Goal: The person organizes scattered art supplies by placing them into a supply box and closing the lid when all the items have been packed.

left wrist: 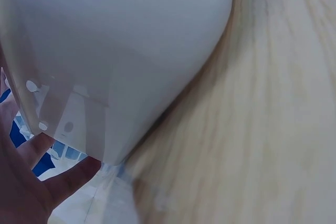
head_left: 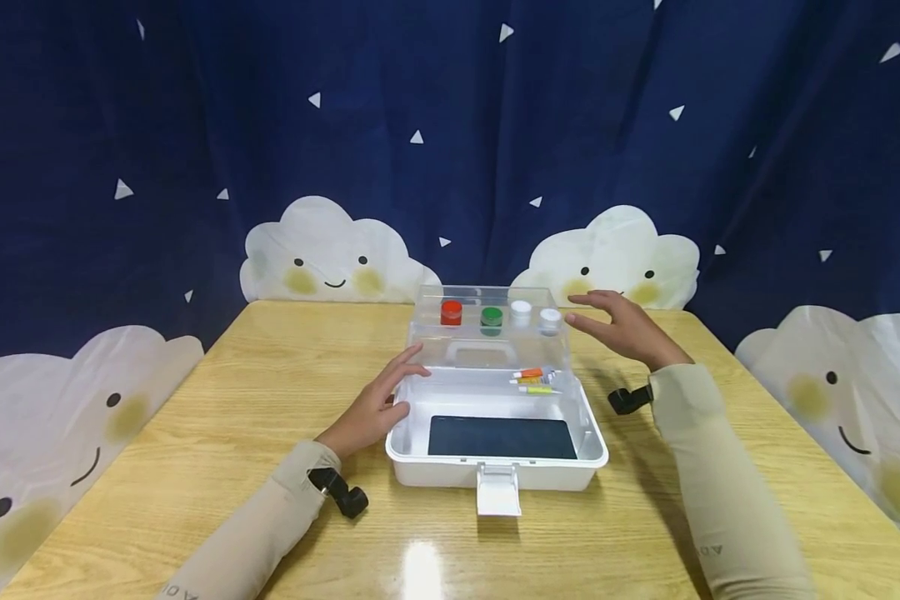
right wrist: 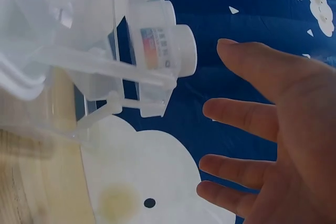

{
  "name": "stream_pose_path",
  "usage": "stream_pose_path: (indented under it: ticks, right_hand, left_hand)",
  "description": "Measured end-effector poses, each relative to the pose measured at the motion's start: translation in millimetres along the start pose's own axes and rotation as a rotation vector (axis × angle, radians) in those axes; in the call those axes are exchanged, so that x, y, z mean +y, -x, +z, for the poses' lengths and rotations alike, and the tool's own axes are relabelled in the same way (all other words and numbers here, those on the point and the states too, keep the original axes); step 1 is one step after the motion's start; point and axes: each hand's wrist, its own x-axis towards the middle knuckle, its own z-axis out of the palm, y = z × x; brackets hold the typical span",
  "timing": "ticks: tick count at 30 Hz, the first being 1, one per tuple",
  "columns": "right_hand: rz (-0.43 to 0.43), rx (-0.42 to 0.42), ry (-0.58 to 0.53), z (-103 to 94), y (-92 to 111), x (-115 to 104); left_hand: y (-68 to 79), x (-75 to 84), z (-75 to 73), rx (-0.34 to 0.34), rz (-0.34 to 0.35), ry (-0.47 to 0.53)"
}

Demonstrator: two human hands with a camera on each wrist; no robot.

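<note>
A white plastic storage box (head_left: 585, 477) stands with its lid raised and its front latch (head_left: 498, 493) hanging down. In the lifted clear tray (head_left: 420, 329) sit a red jar (head_left: 452, 313), a green jar (head_left: 491, 320) and two white jars (head_left: 521, 312). Several small tubes (head_left: 537, 390) lie toward the back right of the box, and a dark flat rectangle (head_left: 502, 438) lies in its bottom. My left hand (head_left: 375, 406) rests at the left rim, fingers spread. My right hand (head_left: 624, 329) hovers beside the rightmost white jar (right wrist: 186, 51), fingers apart and holding nothing.
The box stands on a light wooden table (head_left: 330, 342). Behind it hangs a dark blue curtain (head_left: 450, 167) with white clouds and small triangles. Clear hinged arms (right wrist: 105, 66) support the tray at its right side. Black straps with small mounts (head_left: 337, 490) circle both wrists.
</note>
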Motion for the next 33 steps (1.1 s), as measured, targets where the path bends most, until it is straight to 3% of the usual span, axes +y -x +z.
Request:
stream_pose_path:
  ticks: [5, 7, 12, 14, 18, 24, 28, 33]
  right_hand:
    - [0.009, -0.004, -0.017, 4.5, 2.1, 5.7]
    - [0.023, -0.004, -0.024, 6.5, 3.3, 9.5]
    - [0.031, 0.003, -0.043, 9.7, 6.9, 16.9]
    - [0.034, 0.008, -0.048, 10.4, 7.6, 18.4]
    - [0.041, 0.012, -0.05, 11.5, 8.8, 21.7]
    - [0.048, 0.0, -0.046, 9.6, 9.3, 26.5]
    - [0.052, 0.002, -0.053, 9.6, 6.9, 26.0]
    - [0.045, 0.007, -0.049, 14.3, 3.0, 27.4]
  left_hand:
    - [2.4, 2.1, -2.2, 0.001, -0.023, -0.005]
    - [2.3, 14.8, -4.6, -0.007, -0.05, 0.003]
    - [1.6, 17.4, -5.5, -0.02, -0.09, -0.02]
    - [1.6, 7.4, -4.3, -0.009, -0.08, -0.041]
    - [0.8, 9.9, -8.8, 0.03, -0.046, -0.039]
    - [-6.4, 15.0, -29.3, 0.101, 0.005, -0.081]
    - [-15.0, 16.4, -46.4, 0.125, -0.016, -0.193]
    - [-25.4, 7.3, -62.9, 0.116, -0.047, -0.306]
